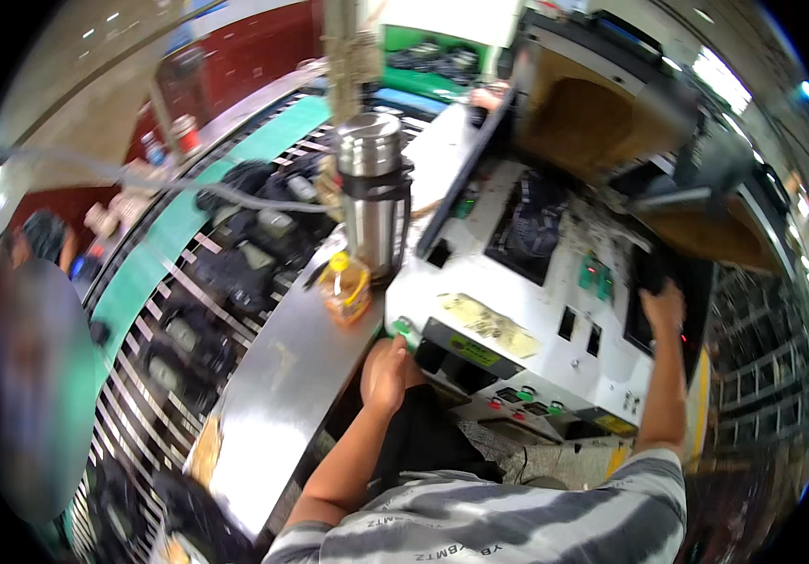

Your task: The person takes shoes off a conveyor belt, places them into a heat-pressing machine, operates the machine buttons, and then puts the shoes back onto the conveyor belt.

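Observation:
My left hand point(387, 371) is at the front left corner of a white machine point(536, 324), fingers curled and thumb raised against or just beside a green push button point(402, 327). On the right, my right hand point(665, 305) reaches into the machine's right opening, its fingers closed on a dark piece that looks like a black shoe point(650, 271). Its shape is partly lost against the dark recess. In the left opening lies another black shoe point(536, 221). Small green parts point(596, 277) sit between the two openings.
A steel thermos point(373, 211) and an orange drink bottle point(344, 289) stand on the metal ledge point(282, 381). Left of it, a roller conveyor point(146, 324) carries several black shoes. Raised brown-lined covers point(578, 117) hang over the machine. A blurred person point(33, 376) is at far left.

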Tool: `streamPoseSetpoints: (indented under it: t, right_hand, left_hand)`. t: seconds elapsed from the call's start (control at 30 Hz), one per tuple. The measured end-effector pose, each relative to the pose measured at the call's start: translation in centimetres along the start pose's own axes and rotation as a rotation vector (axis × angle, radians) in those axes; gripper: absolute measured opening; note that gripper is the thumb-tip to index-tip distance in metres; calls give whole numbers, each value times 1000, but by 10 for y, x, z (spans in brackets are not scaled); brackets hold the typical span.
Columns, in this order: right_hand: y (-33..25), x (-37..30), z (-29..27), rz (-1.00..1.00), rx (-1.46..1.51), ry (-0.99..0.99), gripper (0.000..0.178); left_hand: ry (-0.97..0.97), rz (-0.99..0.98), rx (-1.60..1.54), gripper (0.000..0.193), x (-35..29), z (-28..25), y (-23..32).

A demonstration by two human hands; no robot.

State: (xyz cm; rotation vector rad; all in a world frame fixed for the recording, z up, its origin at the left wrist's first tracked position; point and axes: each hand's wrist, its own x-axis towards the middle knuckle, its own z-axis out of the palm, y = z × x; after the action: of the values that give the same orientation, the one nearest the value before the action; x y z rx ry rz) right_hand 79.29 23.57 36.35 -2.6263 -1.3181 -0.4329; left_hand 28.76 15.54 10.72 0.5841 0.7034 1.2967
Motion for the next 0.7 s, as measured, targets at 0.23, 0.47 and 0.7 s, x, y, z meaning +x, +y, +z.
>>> streamPoseSetpoints:
  t: [0.23,0.47,0.7]
  right_hand:
    - [206,181,153,180,663,-211,71]
    - [101,-7,32,365,452,183,96]
    - [117,-145,49,-172,685,856,59]
  left_hand:
    - [382,109,485,48,-144,-75,39]
    - [1422,782,1259,41,-356,-81,138]
    - [1946,825,1302,71,-495,-117,124]
